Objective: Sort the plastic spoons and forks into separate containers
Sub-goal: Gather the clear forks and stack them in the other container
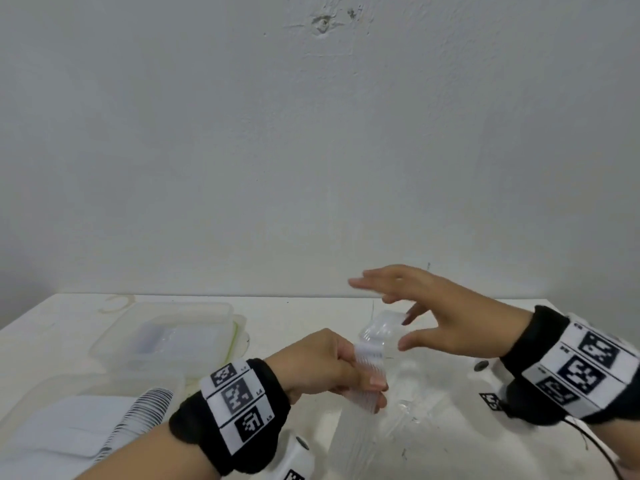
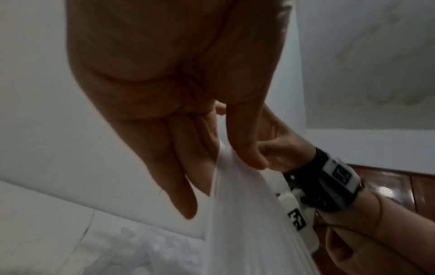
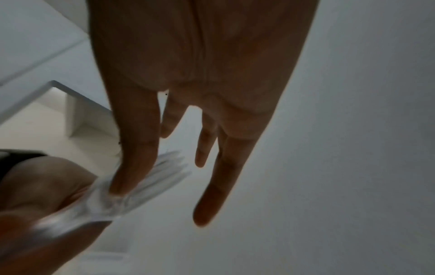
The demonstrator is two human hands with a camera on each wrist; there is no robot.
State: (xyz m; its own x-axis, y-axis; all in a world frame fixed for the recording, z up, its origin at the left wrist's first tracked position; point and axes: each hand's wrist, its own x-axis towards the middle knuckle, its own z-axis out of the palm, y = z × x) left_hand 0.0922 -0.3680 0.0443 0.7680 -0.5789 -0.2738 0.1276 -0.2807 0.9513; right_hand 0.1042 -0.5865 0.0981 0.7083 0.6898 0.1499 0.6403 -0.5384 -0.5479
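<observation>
A plain pale wall [image 1: 311,133] rises behind a white table [image 1: 450,445], and the person stands close against its near edge with both hands raised just above it. The left hand [image 1: 329,365] has its fingers curled round a nested stack of white plastic cutlery [image 1: 369,375], gripping the bundled handles; from the right wrist view the free ends fan out like tines, so I would guess forks, though the blur leaves me unsure. The right hand [image 1: 440,317] is spread, fingers straight and apart, holding nothing, its thumb just meeting the upper end of the stack, where something clear and glossy [image 1: 381,327] shows; wrapper or cutlery, I cannot tell. Off to the left sit two translucent containers, the farther one [image 1: 166,334] with a green-edged rim and little in it, the nearer one [image 1: 52,410] already holding a neat row of white pieces [image 1: 138,420]. This stuff looks feather-light, stiff but brittle, and slick, so a nested stack will likely slide apart if squeezed at one end only. I would take it across the handles, as the left hand does, and steady the heads with the other hand before lowering it in.
</observation>
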